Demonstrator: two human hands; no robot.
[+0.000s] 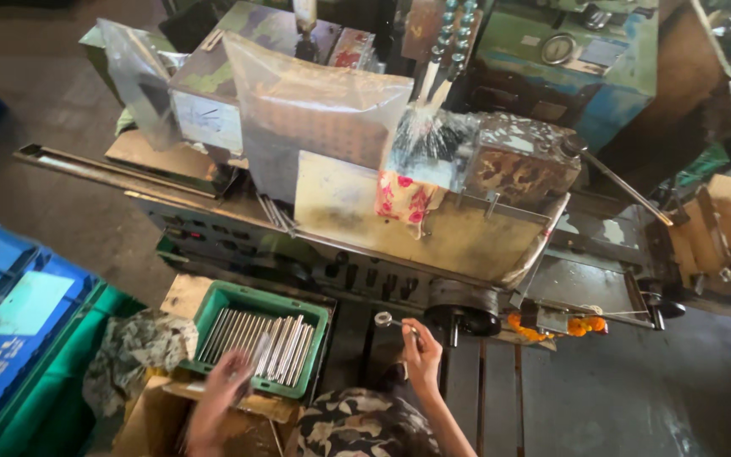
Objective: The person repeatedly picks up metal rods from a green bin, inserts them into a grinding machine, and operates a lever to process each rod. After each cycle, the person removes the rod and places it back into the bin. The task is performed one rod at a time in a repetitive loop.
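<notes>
**Figure: Hands between a rod crate and a running machine — points of risk**

Head view. The person stands at a worn metalworking machine [433,211] whose working zone is partly screened by a clear plastic sheet [315,110]; coolant sprays from jointed nozzles [442,51] just behind a floral rag [403,203] draped over the front guard. The right hand [420,347] is raised toward the machine's front, its fingers closed around a small metal piece with a ring-shaped end [385,319], which sits close to a round black handwheel [464,315]. The left hand [226,393] is motion-blurred over the near edge of a green plastic crate [213,315] filled with bright steel rods [264,343] lying side by side; whether its fingers are open or gripping a rod cannot be told from the blur.

Judged risks: the crate rests on cardboard and cloth [141,351] rather than a firm desk, so a hasty pull on a rod may tip it or spill rods to the floor. Wet coolant may make the held piece slip from the right fingers near the handwheel. The hanging rag and plastic sheet lie close to moving parts and could be drawn in. With attention split between two hands, the left may be nicked by rod ends.
</notes>
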